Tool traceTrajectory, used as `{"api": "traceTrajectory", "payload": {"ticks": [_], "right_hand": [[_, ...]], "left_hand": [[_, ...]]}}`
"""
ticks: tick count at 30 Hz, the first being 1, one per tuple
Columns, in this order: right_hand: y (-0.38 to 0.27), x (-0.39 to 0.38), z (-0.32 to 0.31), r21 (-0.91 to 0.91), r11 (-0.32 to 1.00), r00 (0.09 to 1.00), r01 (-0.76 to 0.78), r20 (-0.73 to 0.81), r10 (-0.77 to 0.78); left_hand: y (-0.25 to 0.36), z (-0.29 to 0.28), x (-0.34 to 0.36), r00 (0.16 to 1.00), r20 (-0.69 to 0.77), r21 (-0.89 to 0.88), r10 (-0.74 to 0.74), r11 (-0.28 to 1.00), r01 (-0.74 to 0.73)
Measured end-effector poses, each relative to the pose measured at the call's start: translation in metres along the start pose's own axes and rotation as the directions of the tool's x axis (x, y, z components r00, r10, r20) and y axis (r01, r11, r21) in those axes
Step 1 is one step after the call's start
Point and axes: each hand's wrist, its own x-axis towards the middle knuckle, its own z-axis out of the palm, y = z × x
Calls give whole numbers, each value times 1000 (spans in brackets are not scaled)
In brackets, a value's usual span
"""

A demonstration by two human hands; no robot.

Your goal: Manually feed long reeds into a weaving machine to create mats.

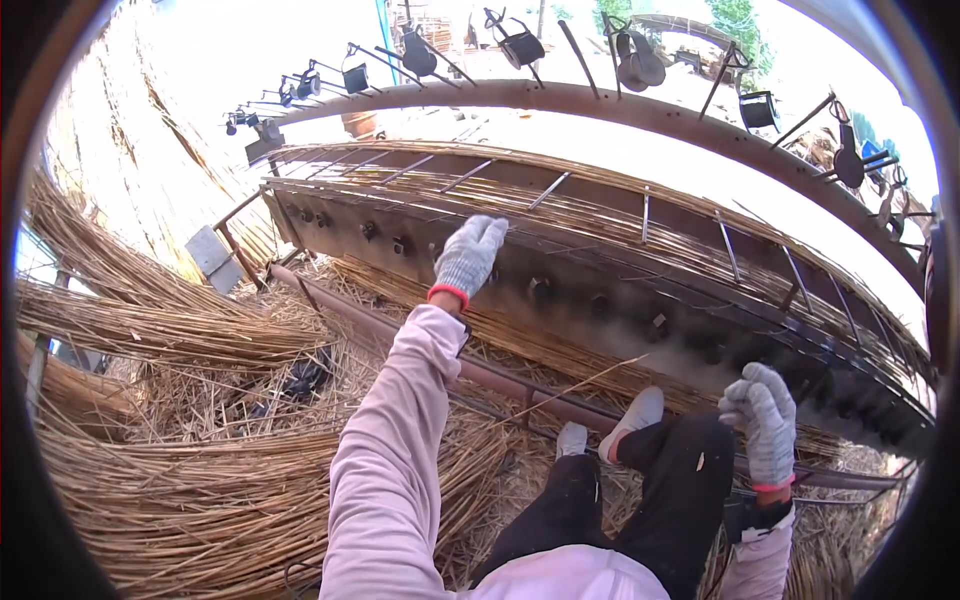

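Observation:
My left hand (468, 258), in a grey knit glove with a red cuff, reaches over the near edge of a long dark metal frame (400, 225). Its fingers are stretched out close together, and nothing shows in them. Reed stalks (590, 225) lie lengthwise along the top of the frame, with thin metal rods (550, 190) crossing them at intervals. My right hand (765, 425), gloved alike, hovers at the near side of the frame by my knee. Its fingers are loosely bent and apart, holding nothing that I can see.
Large bundles of reeds (200, 490) lie at left, among loose straw (240, 400). A reddish-brown pipe (480, 378) runs low along the frame, near my feet. Beyond stands a curved rail (600, 97) with several hanging dark weights (520, 48). Dust or smoke drifts by the frame's near side.

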Motion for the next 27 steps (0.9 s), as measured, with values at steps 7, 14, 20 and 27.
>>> {"api": "traceTrajectory", "payload": {"ticks": [7,14,20,27], "right_hand": [[5,-71,15,-582,776,968,242,90,-234],[9,-92,8,-831,106,829,545,516,-215],[29,-101,-8,-852,74,854,518,509,-110],[49,-98,-10,-868,52,870,493,490,-63]], "left_hand": [[-63,59,-192,880,475,-6,28,1000,-28],[-6,137,-348,457,890,149,5,942,-300],[18,142,-359,323,945,187,58,713,-675],[21,127,-352,507,853,166,122,859,-485]]}}
